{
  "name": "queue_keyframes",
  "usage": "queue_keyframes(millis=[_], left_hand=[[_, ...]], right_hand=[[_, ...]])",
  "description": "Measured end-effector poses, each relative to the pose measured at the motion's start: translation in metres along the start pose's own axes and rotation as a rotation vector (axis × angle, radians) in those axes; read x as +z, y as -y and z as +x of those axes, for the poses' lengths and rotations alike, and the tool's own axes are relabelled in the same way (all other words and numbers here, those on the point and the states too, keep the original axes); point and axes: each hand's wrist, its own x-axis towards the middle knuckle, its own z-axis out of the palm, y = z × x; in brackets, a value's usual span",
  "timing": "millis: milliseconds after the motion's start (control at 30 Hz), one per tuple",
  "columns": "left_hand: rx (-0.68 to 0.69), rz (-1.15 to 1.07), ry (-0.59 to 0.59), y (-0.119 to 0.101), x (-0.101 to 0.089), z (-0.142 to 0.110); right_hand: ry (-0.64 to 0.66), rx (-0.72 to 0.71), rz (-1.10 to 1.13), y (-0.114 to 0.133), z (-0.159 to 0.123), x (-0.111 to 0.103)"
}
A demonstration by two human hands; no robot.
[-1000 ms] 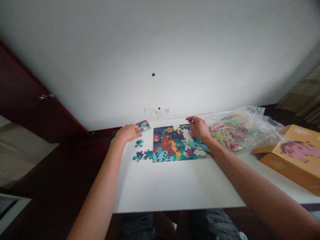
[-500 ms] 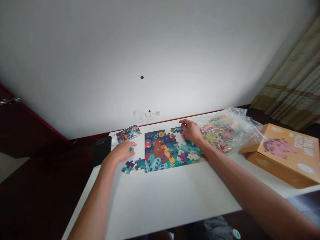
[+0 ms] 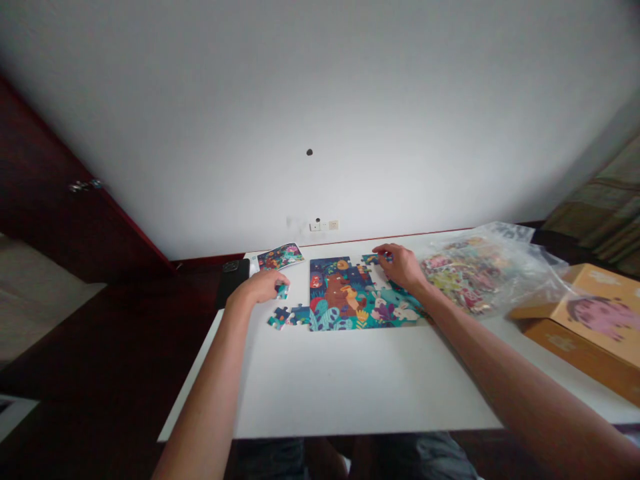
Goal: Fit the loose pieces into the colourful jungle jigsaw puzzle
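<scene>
We've got our left grip (image 3: 257,288) pinching a teal piece (image 3: 283,291) just left of the puzzle (image 3: 340,300), right grip (image 3: 403,267) curled at its top edge, hold unclear!

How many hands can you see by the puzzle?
2. The left hand is beside the puzzle on its left side, with its fingers holding a small puzzle piece. The right hand is over the puzzle's top right corner. No other hands show.

No words, numbers or brands could be read on the jigsaw puzzle (image 3: 340,293); the pale marks on the orange cardboard box (image 3: 555,342) were too blurred to be made out.
</scene>
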Motion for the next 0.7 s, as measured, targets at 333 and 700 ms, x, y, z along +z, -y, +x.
queue_keyframes(millis=[333,700], left_hand=[[-0.039,0.008,-0.476,-0.014,0.004,-0.022],[0.115,-0.003,-0.163,-0.041,0.001,-0.03]], right_hand=[[0.02,-0.074,0.035,-0.002,-0.001,0.006],[0.057,-0.085,0.07,0.005,-0.004,0.012]])
